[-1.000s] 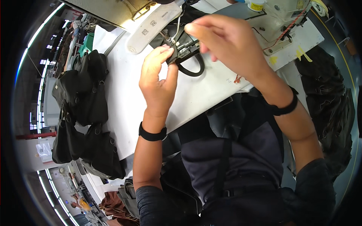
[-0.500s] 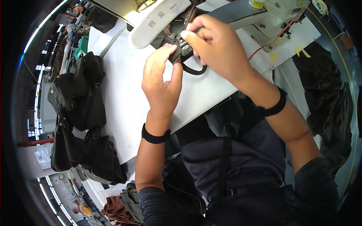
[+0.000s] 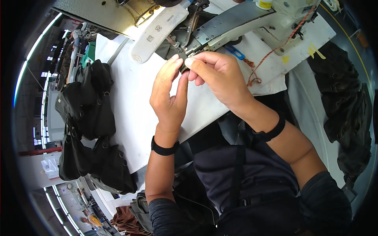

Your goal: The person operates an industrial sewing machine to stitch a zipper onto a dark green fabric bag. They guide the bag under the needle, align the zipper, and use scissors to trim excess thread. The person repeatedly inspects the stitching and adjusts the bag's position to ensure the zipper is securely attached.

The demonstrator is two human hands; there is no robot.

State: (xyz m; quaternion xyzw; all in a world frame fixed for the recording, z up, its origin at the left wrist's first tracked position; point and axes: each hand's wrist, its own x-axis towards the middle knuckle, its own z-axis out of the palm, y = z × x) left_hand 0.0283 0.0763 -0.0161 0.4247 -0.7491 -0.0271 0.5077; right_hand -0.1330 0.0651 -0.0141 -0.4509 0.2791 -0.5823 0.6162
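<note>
Piece of dark material (image 3: pixel 183 58) is at the near end of the sewing machine (image 3: pixel 232 24), above the white table (image 3: pixel 132 106). My left hand (image 3: pixel 168 98) pinches it narrowly; my right hand (image 3: pixel 222 78), fingers curled together, pinches it from the other side.

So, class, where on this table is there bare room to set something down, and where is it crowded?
Bare white tabletop lies between the dark bags and left hand, and below the right hand, toward the near edge. Crowded: beside the sewing machine, where both hands pinch a dark piece, with a blue-handled tool and orange cord close by.
</note>
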